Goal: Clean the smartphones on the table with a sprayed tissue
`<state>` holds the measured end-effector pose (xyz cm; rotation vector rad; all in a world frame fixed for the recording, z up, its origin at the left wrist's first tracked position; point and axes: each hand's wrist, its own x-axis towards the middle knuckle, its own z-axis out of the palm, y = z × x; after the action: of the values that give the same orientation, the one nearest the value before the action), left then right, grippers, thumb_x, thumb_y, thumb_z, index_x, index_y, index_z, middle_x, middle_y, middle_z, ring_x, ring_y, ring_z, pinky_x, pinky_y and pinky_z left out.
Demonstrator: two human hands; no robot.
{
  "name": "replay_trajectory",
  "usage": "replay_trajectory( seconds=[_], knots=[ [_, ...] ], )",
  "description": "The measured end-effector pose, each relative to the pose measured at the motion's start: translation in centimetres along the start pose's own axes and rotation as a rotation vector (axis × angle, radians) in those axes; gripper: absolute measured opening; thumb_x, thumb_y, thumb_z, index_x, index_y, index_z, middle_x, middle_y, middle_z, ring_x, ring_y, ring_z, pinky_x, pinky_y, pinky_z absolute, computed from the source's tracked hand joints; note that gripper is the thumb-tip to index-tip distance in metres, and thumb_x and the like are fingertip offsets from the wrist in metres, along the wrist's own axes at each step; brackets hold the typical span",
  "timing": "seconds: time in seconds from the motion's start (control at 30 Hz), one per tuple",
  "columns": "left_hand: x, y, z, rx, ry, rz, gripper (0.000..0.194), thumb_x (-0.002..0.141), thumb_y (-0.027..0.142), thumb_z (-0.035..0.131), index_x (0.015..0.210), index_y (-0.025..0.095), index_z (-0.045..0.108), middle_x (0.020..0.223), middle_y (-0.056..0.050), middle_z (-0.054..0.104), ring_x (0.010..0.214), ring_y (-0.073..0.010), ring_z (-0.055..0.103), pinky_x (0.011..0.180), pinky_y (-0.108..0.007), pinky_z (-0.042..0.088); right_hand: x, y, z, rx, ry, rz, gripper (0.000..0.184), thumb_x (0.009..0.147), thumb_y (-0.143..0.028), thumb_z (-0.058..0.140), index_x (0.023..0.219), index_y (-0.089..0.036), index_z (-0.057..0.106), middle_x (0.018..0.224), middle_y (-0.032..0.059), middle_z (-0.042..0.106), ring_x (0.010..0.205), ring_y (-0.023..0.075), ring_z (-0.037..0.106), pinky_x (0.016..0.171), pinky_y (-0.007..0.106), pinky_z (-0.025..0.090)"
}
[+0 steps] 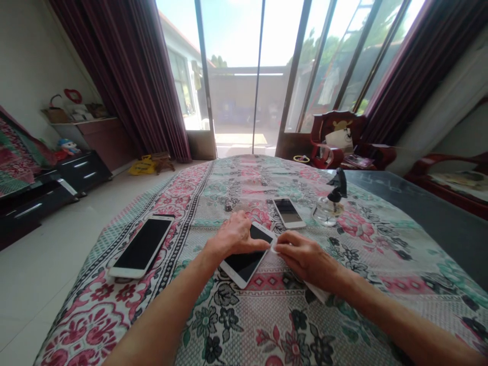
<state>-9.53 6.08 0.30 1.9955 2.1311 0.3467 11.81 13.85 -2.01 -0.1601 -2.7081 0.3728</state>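
A white smartphone (244,267) with a dark screen lies at a slant on the patterned tablecloth. My left hand (234,235) grips it from above, the thumb stretched across the screen to its right edge. At that same edge, my right hand (305,254) pinches a thin white piece (273,246) that looks like tissue or cloth. A pale flat strip (317,293) shows under my right wrist; whether it belongs to the same piece is hidden. Beyond my hands is a smaller white phone (288,212).
A larger white phone (143,248) rests at the left on something dark. A clear spray bottle (330,206) with a black nozzle stands at the right. The floral tablecloth (274,325) covers the rounded table. A wooden chair (335,137) is behind, at the right.
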Motion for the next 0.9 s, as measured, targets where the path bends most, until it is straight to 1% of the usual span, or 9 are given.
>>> replay_trajectory(
  seconds=[0.13,0.23,0.37,0.4,0.47,0.57,0.63,0.77,0.9],
  knots=[
    [-0.6,1.7,0.5,0.022,-0.074,-0.073,0.08,0.058,0.074,0.061,0.109,0.013,0.057,0.118,-0.018,0.051,0.111,-0.0355,0.047,0.092,-0.047,0.043,-0.3,0.8,-0.3,-0.036,0.02,0.052,0.025,0.095,-0.02,0.04,0.096,-0.016,0.065,0.095,0.0091,0.057,0.088,0.0167,0.055,0.078,0.031,0.049],
    [-0.7,1.8,0.7,0.037,-0.099,-0.065,0.077,0.057,0.065,0.066,0.112,0.012,0.055,0.118,-0.017,0.05,0.112,-0.0348,0.046,0.094,-0.045,0.043,-0.6,1.1,-0.4,-0.049,-0.008,0.078,0.026,0.095,-0.02,0.04,0.091,-0.016,0.065,0.094,0.0085,0.057,0.087,0.0162,0.055,0.078,0.031,0.049],
    [-0.6,0.5,0.1,0.069,-0.177,0.113,0.06,0.058,0.044,0.068,0.111,0.018,0.056,0.113,-0.011,0.05,0.107,-0.0296,0.048,0.092,-0.04,0.044,-0.7,1.3,-0.2,-0.047,-0.015,0.094,0.025,0.094,-0.02,0.041,0.09,-0.017,0.065,0.095,0.008,0.058,0.086,0.0156,0.055,0.078,0.029,0.049],
    [-0.6,0.1,-0.1,0.076,-0.199,0.168,0.06,0.058,0.04,0.068,0.113,0.019,0.055,0.114,-0.01,0.05,0.106,-0.0286,0.048,0.093,-0.039,0.044,-0.7,1.3,-0.1,-0.043,-0.014,0.098,0.025,0.094,-0.02,0.041,0.09,-0.017,0.065,0.095,0.0081,0.058,0.086,0.0155,0.055,0.078,0.029,0.049],
    [-0.6,-0.4,-0.5,0.085,-0.226,0.225,0.067,0.057,0.042,0.07,0.118,0.022,0.053,0.115,-0.009,0.05,0.106,-0.0284,0.048,0.095,-0.04,0.042,-0.6,1.4,0.0,-0.033,-0.008,0.107,0.025,0.094,-0.02,0.041,0.09,-0.017,0.065,0.095,0.0082,0.058,0.087,0.0155,0.056,0.079,0.029,0.048],
    [-0.5,-0.5,-0.3,0.085,-0.197,0.22,0.08,0.054,0.056,0.073,0.122,0.021,0.05,0.118,-0.01,0.049,0.109,-0.0302,0.046,0.097,-0.042,0.04,-0.6,1.3,0.1,-0.011,0.011,0.116,0.024,0.093,-0.02,0.042,0.091,-0.017,0.066,0.095,0.0081,0.059,0.088,0.0157,0.056,0.08,0.029,0.048],
    [-0.3,-0.2,0.2,0.078,-0.164,0.225,0.078,0.054,0.06,0.072,0.119,0.02,0.053,0.116,-0.01,0.049,0.109,-0.0303,0.046,0.097,-0.042,0.04,-0.5,1.3,0.2,0.004,0.028,0.121,0.024,0.093,-0.02,0.043,0.091,-0.017,0.066,0.095,0.0081,0.059,0.088,0.0157,0.056,0.079,0.029,0.048],
    [0.0,0.1,1.1,0.053,-0.106,0.252,0.065,0.057,0.056,0.071,0.11,0.022,0.058,0.109,-0.008,0.051,0.104,-0.0277,0.047,0.094,-0.04,0.042,-0.4,1.2,0.4,0.009,0.052,0.135,0.024,0.092,-0.02,0.044,0.089,-0.016,0.067,0.094,0.0082,0.06,0.087,0.0158,0.056,0.079,0.029,0.047],
    [0.1,-0.4,0.9,-0.057,-0.092,0.299,0.065,0.058,0.047,0.072,0.117,0.023,0.057,0.11,-0.006,0.051,0.104,-0.0255,0.048,0.095,-0.037,0.042,-0.4,1.2,0.4,0.011,0.059,0.141,0.023,0.09,-0.02,0.045,0.088,-0.017,0.067,0.093,0.0079,0.06,0.087,0.0162,0.055,0.078,0.03,0.047]
  ],
)
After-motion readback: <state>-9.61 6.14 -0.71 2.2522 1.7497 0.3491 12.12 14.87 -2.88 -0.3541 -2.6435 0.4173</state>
